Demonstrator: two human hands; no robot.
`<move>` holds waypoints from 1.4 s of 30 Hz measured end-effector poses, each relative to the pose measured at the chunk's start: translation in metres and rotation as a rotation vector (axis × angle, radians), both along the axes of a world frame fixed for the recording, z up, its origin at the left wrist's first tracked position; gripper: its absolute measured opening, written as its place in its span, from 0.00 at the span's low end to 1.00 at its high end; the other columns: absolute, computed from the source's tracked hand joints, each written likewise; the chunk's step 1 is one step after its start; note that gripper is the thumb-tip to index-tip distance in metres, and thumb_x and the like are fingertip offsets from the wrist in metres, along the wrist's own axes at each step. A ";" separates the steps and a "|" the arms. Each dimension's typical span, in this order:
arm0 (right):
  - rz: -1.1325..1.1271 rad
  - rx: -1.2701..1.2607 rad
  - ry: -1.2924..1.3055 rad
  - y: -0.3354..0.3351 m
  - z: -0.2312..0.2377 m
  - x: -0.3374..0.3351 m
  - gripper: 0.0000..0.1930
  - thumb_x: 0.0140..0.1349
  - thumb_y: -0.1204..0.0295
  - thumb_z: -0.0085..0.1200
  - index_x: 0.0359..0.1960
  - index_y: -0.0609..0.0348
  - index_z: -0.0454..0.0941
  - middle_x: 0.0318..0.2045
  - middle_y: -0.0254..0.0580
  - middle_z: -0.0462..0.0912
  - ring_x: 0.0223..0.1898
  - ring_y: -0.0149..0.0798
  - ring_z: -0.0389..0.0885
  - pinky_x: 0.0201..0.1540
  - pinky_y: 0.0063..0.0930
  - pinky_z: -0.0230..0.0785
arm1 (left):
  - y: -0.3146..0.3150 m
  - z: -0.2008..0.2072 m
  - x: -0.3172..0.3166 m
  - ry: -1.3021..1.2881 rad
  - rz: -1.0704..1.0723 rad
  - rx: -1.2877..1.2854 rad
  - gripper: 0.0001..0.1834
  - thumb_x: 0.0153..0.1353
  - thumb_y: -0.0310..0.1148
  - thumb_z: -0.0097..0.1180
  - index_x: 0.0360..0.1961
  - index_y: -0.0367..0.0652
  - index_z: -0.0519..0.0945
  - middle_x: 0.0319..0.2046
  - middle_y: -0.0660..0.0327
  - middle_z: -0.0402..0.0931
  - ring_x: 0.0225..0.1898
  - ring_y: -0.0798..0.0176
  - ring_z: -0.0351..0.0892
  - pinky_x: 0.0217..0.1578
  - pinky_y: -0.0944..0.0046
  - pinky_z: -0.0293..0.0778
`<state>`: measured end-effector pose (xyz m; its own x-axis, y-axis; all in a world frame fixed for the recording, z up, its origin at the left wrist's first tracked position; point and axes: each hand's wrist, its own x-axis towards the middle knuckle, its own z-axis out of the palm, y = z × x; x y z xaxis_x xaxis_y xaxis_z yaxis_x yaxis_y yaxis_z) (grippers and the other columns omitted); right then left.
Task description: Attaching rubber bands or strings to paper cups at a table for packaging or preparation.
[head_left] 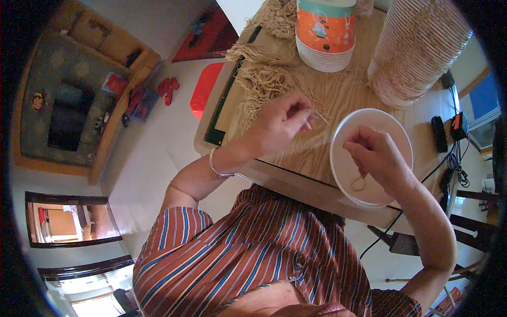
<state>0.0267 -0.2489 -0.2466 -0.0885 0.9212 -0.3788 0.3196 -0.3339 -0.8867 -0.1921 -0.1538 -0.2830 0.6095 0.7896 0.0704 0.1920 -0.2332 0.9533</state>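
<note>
My left hand [288, 117] is closed in a pinch above the table, beside a heap of beige strings [262, 84]. A thin pale strand [321, 117] sticks out from its fingertips toward the white round tub [338, 174]. Over that tub's mouth my right hand [377, 156] is also closed, with thumb and forefinger pressed together. A small beige string loop [359, 183] shows just below its curled fingers and appears to hang from them. The fingers hide the rest of this string.
A printed orange-and-teal paper bucket stack [326, 34] stands at the far side of the wooden table [301, 158]. Right of it leans a tall stack of paper tubs [417, 53] with strings over it. Black adapters [439, 133] and cables lie at the right edge. A red stool [206, 90] stands left.
</note>
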 end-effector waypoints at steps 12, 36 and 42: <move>0.045 0.382 -0.299 -0.010 -0.006 -0.011 0.06 0.62 0.72 0.52 0.35 0.62 0.73 0.26 0.50 0.79 0.27 0.45 0.81 0.31 0.38 0.72 | 0.016 0.029 0.043 -0.178 -0.392 0.786 0.05 0.61 0.28 0.55 0.37 0.42 0.74 0.35 0.56 0.78 0.40 0.57 0.80 0.40 0.60 0.75; 0.392 0.713 -1.410 -0.013 0.008 -0.034 0.11 0.52 0.73 0.53 0.36 0.64 0.73 0.28 0.47 0.78 0.28 0.47 0.81 0.28 0.40 0.75 | 0.052 0.035 0.072 -0.101 -0.819 0.600 0.12 0.62 0.38 0.53 0.36 0.39 0.79 0.32 0.58 0.78 0.34 0.60 0.78 0.38 0.60 0.72; 0.236 0.309 -0.581 0.015 -0.003 0.002 0.11 0.58 0.67 0.53 0.25 0.63 0.76 0.16 0.38 0.77 0.19 0.37 0.76 0.21 0.33 0.69 | 0.044 0.012 0.072 -0.215 -0.650 0.552 0.10 0.60 0.33 0.55 0.39 0.38 0.76 0.32 0.56 0.77 0.35 0.58 0.78 0.37 0.60 0.73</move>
